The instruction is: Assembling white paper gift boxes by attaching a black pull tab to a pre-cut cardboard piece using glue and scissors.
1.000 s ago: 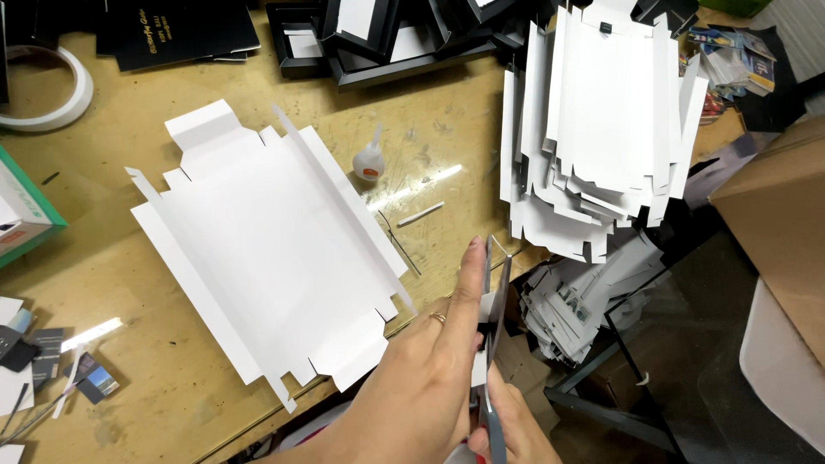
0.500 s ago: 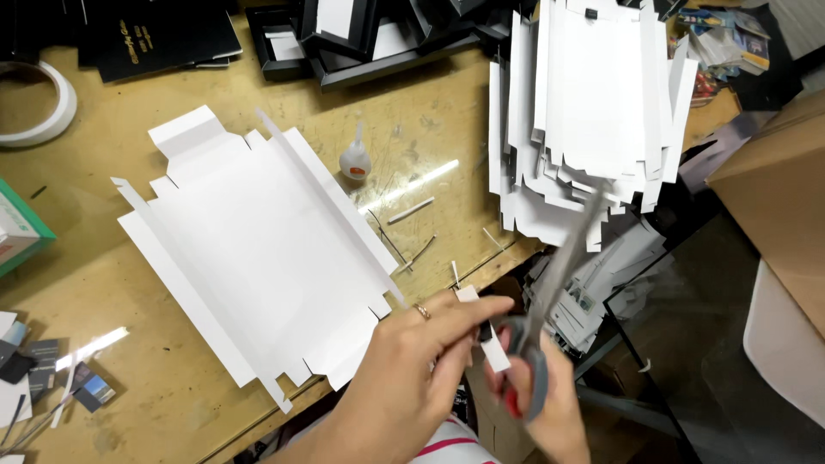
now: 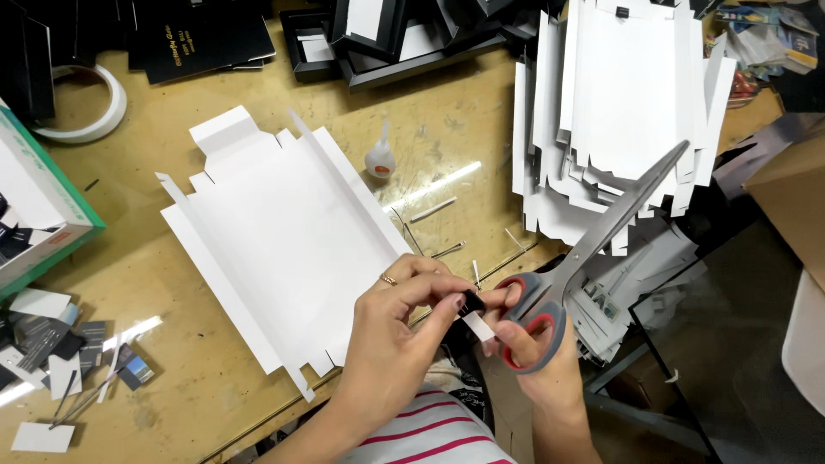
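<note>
My left hand (image 3: 404, 331) pinches a small black-and-white paper piece (image 3: 474, 314) at the table's front edge; it wears a ring. My right hand (image 3: 537, 357) has fingers through the red-and-grey handles of a pair of scissors (image 3: 593, 241), whose closed blades point up and to the right, and its fingertips also touch the small piece. A flat white die-cut cardboard blank (image 3: 284, 241) lies on the wooden table (image 3: 155, 344), just left of my hands.
A stack of white cardboard blanks (image 3: 619, 103) sits at the right rear. A small glue bottle (image 3: 379, 159), thin paper strips (image 3: 434, 209), a tape roll (image 3: 82, 125), black boxes (image 3: 387, 34), a green-edged box (image 3: 43, 232) and small scraps (image 3: 77, 352) surround the blank.
The scissors swung from pointing down near my lap to blades pointing up-right. My two hands came together on the small paper piece.
</note>
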